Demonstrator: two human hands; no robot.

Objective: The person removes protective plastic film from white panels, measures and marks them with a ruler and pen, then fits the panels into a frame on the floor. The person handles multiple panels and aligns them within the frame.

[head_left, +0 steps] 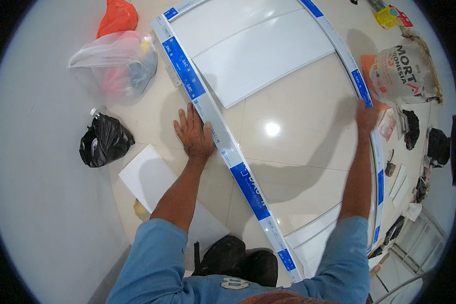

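Observation:
A large white frame (223, 144) with blue tape strips lies on the tiled floor in front of me. A white panel (268, 61) fills its far part, and more white panelling (316, 235) sits at its near end. My left hand (195, 134) lies against the outer side of the left rail, palm down, fingers spread, with the thumb side touching the rail. Across the frame, my right hand (367, 117) is closed around the right rail, its fingertips partly hidden. Between the two panelled parts, floor tiles show through.
At the left are a clear plastic bag (121, 63), an orange bag (117, 17) and a black bag (106, 139). A white board (152, 172) lies by my left forearm. A mortar sack (405, 71), a black bundle (437, 147) and scraps lie to the right.

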